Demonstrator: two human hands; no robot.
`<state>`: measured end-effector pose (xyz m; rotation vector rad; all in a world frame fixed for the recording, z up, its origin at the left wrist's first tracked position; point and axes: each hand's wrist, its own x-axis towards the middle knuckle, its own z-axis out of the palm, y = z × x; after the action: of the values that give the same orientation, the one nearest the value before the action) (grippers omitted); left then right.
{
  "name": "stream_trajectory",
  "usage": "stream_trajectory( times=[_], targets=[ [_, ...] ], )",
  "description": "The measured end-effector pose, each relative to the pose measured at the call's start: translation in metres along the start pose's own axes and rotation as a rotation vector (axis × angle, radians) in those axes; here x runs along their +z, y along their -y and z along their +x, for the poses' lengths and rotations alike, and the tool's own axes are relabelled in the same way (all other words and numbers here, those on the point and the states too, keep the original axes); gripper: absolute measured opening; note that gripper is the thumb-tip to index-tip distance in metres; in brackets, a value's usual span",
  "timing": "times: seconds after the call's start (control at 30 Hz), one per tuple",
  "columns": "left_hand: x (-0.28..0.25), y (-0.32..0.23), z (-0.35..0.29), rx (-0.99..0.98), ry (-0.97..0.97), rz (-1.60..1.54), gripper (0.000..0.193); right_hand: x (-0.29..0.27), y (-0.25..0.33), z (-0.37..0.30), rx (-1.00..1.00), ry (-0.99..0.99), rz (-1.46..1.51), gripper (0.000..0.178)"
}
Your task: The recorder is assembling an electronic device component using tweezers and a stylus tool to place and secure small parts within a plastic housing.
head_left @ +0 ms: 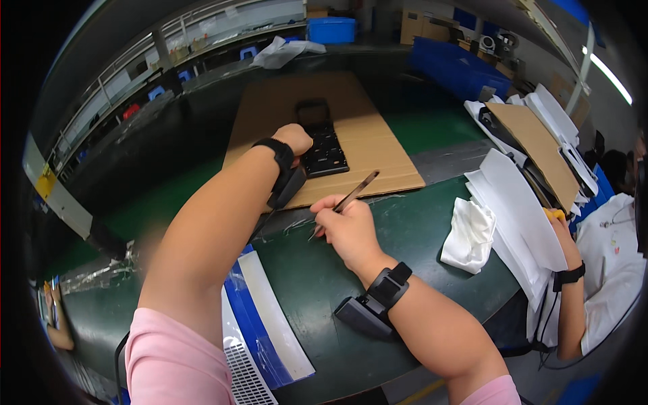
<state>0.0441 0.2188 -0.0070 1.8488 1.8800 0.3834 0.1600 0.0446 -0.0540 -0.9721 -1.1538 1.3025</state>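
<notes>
We see a black rectangular panel, dotted with small pale spots, lying at twelve o'clock from mid-view, partly hidden on its nine-o'clock side; slim dark tweezers slant at its five o'clock, narrow end toward seven o'clock

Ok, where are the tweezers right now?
Just right of the middle of the head view, the tweezers are in the right hand, by the near edge of the cardboard.
</notes>
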Motion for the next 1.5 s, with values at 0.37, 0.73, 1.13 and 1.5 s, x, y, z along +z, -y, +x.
stream_trajectory(
  times=[0.37,0.73,1.13,1.5],
  targets=[
    [-0.042,0.093,-0.028,0.366,-0.289,-0.489,0.012,-0.001,0.006,-0.001,0.053,0.041,0.059,0.011],
    [-0.096,0.209,-0.281,-0.129,-0.066,-1.684,0.023,-0.021,0.002,0.000,0.065,0.188,0.137,0.022],
    [-0.058,0.236,-0.294,-0.057,0.105,-1.725,0.027,0.018,0.062,-0.037,-0.282,0.617,0.319,0.032],
    [-0.047,0.248,-0.287,-0.047,0.066,-1.713,0.023,0.115,0.137,-0.176,0.032,0.951,0.841,0.042]
  ],
)
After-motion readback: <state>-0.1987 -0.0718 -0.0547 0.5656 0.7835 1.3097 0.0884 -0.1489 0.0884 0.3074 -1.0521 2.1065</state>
